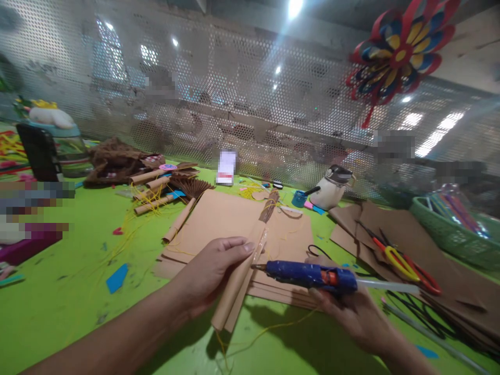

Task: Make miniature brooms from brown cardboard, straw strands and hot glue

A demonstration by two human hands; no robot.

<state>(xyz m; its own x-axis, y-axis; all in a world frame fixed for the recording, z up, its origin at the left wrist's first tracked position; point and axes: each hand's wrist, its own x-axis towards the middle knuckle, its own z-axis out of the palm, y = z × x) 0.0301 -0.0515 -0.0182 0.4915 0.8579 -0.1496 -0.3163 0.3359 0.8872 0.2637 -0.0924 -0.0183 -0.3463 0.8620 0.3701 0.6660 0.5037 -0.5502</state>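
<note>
A brown paper roll [231, 297] with a loose flap lies slantwise in the middle, and my left hand [213, 268] grips it with the thumb on top. Along its seam runs a shiny strip of glue [259, 245]. From the right, my right hand [351, 312] holds a blue hot glue gun [308, 274], its nozzle touching or very near the flap beside my left thumb. A clear glue stick [390, 286] sticks out behind the gun. Yellow thread [269, 329] trails from the roll's near end. Beneath lies a stack of brown paper sheets [219, 213].
Finished-looking paper rolls [150, 195] with yellow thread lie at the left back. Scissors [402, 263] rest on dark brown paper [441, 239] at right, before a green basket [449, 224]. A phone [226, 167], a jug [332, 187] and perforated metal sheeting [242, 104] stand behind.
</note>
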